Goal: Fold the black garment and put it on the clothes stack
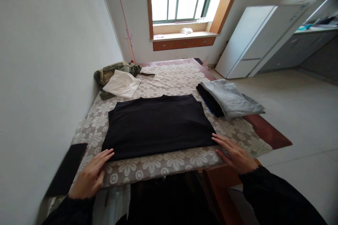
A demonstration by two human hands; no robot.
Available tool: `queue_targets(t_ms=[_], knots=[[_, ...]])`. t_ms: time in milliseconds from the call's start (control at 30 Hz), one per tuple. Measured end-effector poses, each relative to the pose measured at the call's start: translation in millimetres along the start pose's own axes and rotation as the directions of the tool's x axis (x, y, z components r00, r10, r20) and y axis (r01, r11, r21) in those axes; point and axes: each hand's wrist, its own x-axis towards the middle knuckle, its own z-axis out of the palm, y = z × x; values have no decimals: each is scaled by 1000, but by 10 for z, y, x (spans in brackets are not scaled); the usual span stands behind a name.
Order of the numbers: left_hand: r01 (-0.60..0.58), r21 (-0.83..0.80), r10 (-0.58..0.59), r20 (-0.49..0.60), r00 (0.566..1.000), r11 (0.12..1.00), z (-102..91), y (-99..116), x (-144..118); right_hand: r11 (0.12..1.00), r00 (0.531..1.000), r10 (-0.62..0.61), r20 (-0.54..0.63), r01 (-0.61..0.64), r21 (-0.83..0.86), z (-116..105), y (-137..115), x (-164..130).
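A black folded garment [160, 124] lies flat on a flowered tablecloth [151, 163] in front of me; its exact kind cannot be told. At its near left corner rests my left hand [91, 174], with fingers stretched out over the cloth's edge. My right hand [233, 153] touches the near right corner, its fingers extended and the thumb apart. Neither hand grips the fabric. The garment's sides look slightly uneven, and its far edge has a few small peaks.
Folded grey and dark clothes [227, 98] are stacked at the table's right. A white folded cloth [123, 83] lies by a camouflage-green bundle [116, 67] at the back left. A dark flat object [67, 168] is near the left wall. A wooden chair [221, 190] stands close at the front right.
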Motion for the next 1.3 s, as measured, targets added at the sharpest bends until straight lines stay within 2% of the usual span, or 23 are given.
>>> queue_targets(t_ms=[167,367,433,600,767,867,967,1067,1167,1300], knots=[[9,-25,-10,-16,1000,1000,-74,-105,106,997,998,-66,-14,66,29,-73,173,189],[-21,-66,16,-75,997,998,-70,-170,105,991,991,-123,-53,126,40,-94,184,314],[12,-98,-21,-88,996,995,-66,-154,95,993,993,-94,-76,99,68,-88,178,323],[151,-154,-165,-86,983,976,-94,-47,98,983,991,83,-101,-66,169,-30,208,332],[168,-185,-178,-40,983,968,-134,-23,126,955,972,205,-118,-172,243,-14,219,431],[174,-175,-188,-70,980,969,-112,-22,154,903,946,310,-100,-259,343,-23,245,521],[199,-168,-216,-89,972,965,-78,-16,173,827,923,385,-16,-337,450,-30,295,599],[200,-190,-220,-89,971,961,-67,-29,171,775,914,402,50,-369,514,-47,333,635],[172,-190,-192,-95,977,967,-76,-72,155,749,917,398,15,-334,573,-82,345,619],[122,-165,-147,-144,979,979,-95,-132,138,769,955,296,2,-240,592,-136,359,547]])
